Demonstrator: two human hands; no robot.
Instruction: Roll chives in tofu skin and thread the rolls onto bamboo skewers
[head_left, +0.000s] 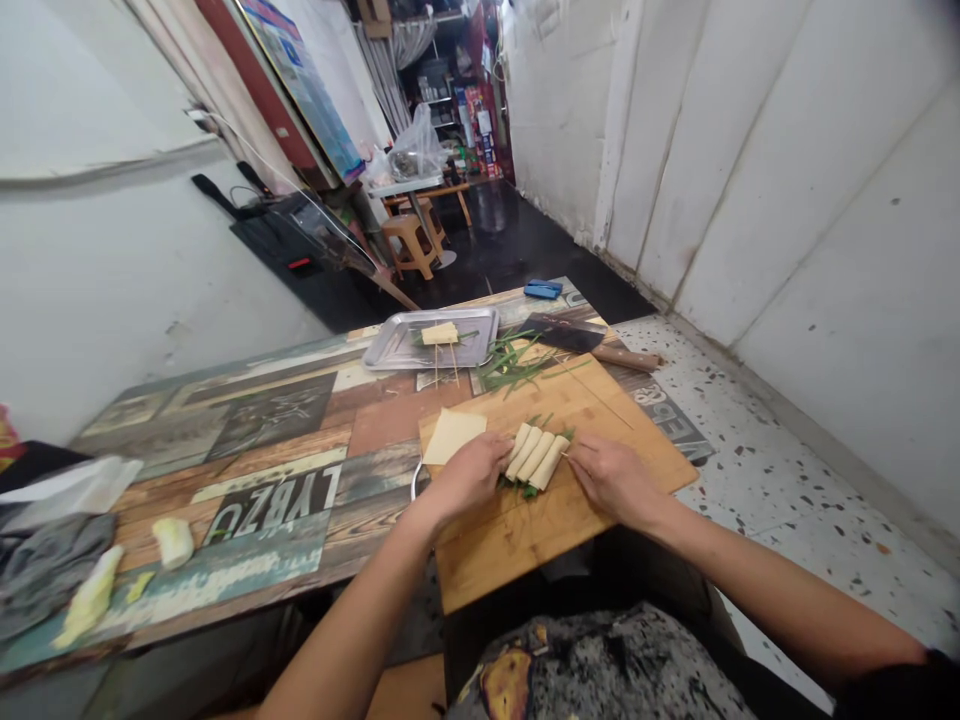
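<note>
Several pale tofu-skin rolls (537, 456) with green stalks poking out of their ends lie side by side above the wooden cutting board (495, 550). My left hand (476, 470) grips the left end of this row, its fingers closed. At the row's right end, my right hand (611, 478) pinches what looks like a thin skewer (567, 453), mostly hidden by the fingers. A flat square tofu sheet (454, 436) rests on the board beside my left hand. Loose green stalks (517, 362) are spread over the board's far edge.
Beyond the board, a metal tray (379, 352) carries one skewered roll (440, 334). A cleaver (562, 332) lies at the far right, its handle over the table edge. A blue object (543, 289) sits behind it. Vegetable pieces (174, 542) and a grey cloth (52, 570) are at left.
</note>
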